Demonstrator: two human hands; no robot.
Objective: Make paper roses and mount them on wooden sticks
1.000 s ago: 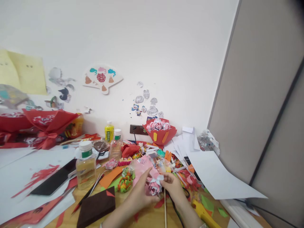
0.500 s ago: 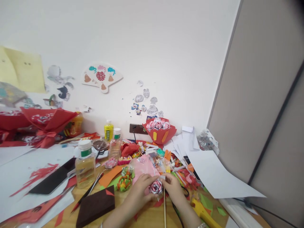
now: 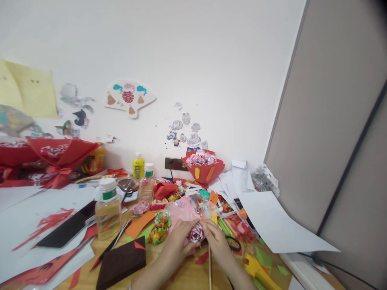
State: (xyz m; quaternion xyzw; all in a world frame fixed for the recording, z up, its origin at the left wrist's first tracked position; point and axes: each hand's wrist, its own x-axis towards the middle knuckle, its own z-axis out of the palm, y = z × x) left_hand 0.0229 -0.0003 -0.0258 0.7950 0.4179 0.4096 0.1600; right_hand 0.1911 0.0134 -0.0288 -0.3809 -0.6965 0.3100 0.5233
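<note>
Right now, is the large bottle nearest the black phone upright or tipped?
Upright: the bottle stands on its base, white cap uppermost.

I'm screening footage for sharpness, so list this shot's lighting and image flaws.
Head view: soft, even light across the wall. Head view: dark blurred patch, top right corner. Head view: wall cutouts at left look smeared. Head view: paper flower slightly soft, fine folds hard to read.
</note>
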